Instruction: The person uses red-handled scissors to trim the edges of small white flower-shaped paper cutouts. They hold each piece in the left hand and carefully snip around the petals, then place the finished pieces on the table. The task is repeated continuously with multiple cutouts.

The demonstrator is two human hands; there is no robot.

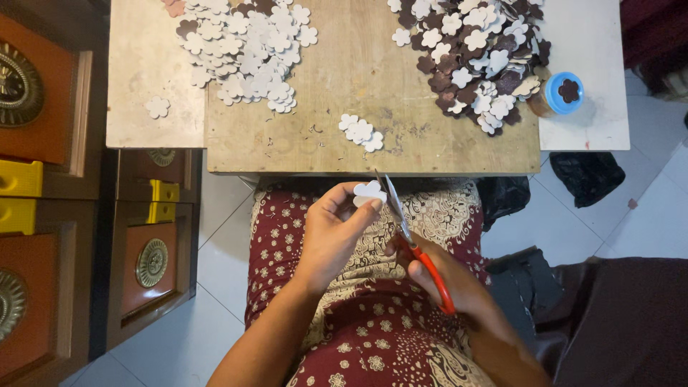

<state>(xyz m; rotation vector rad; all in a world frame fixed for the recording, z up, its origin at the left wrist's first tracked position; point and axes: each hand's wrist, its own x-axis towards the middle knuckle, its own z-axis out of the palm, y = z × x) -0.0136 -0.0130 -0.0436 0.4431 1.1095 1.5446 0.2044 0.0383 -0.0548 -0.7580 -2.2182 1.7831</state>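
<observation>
The left hand (331,236) pinches a small white flower-shaped cutout (370,193) between thumb and fingertips, holding it just below the near edge of the table (322,143), over the lap. The right hand (444,276) is closed around the red handles of a pair of scissors (408,236); its fingers are threaded through the loops, so much of the handle is hidden. The scissor blades point up toward the table and sit right beside the cutout, at its right edge; whether they touch it is hard to make out.

On the table, 1 small cluster of white cutouts (362,132) lies near the front edge. A larger heap of white cutouts (244,50) spreads at the back left and a mixed heap of white and dark brown cutouts (476,54) at the back right; both are cut off by the top of the frame. 1 lone white cutout (157,107) lies apart on the left. A blue-lidded jar (562,93) with a brown flower shape on its lid stands at the right of the mixed heap, its body mostly hidden. Wooden drawers (150,251) with yellow and round metal fittings line the left, partly cut off.
</observation>
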